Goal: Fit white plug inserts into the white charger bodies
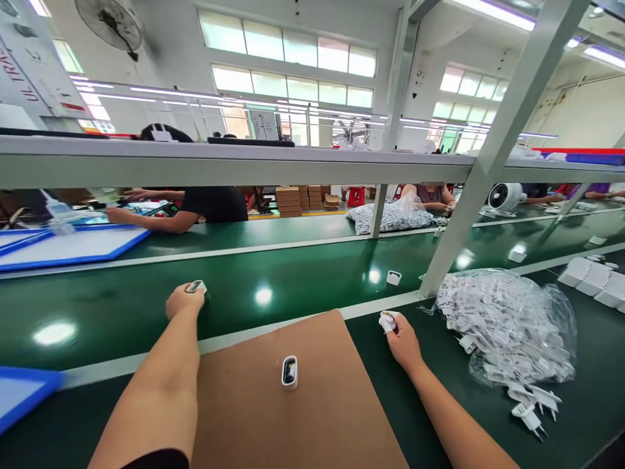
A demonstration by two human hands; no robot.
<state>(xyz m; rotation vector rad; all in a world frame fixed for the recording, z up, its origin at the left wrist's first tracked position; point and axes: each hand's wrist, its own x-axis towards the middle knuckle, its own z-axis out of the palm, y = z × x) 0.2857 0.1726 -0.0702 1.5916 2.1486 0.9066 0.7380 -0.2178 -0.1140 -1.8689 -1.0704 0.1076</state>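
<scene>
My left hand (183, 301) reaches out over the green conveyor belt (293, 273), fingers closed on a small white charger housing (196, 286). At the far edge of a brown cardboard sheet (293, 410), my right hand (400, 339) is closed round a white plug part (388, 320). Another white housing (290, 372) stands on the cardboard between my arms. A further white housing (393, 277) sits on the belt beyond my right hand.
A clear bag of several white plug parts (502, 326) lies at right, with loose ones (532, 407) spilling out. A slanted white frame post (488, 163) crosses the belt. Blue-edged trays (73, 251) sit at left. Other people work across the line.
</scene>
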